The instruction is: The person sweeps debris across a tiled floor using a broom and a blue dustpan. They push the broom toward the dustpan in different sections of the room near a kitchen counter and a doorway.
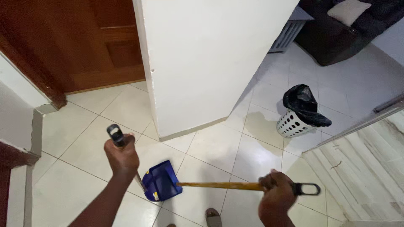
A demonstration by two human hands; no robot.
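The left hand (122, 157) has its fingers wrapped tight around the upper end of a long thin grey metal handle (117, 136), whose dark grip end sticks out above the fist. That handle runs down and to the right to a blue plastic dustpan (162, 181), which sits low over the cream tiled floor (75, 143), just in front of the person's feet; whether its lip touches the tiles cannot be told. The right hand (275, 197) is closed in a fist around a yellowish wooden broom stick (219, 185), close to its black plastic hanging loop (309, 189). The stick lies nearly level, and its far end reaches the dustpan's mouth; the brush head is hidden behind the pan.

Both tools look light and stiff. The pan is thin moulded plastic, likely to swing on its long handle, so a firm grip high up, as now, seems right. The smooth stick may slip or turn in the palm; a hold nearer its middle would give more control.

Further out, a white wall corner (198, 63) stands ahead and a brown wooden door (84, 42) to the left. To the right, well apart, a white perforated plastic bin lined with a black bag (301, 113) lies tilted beside a wet patch.
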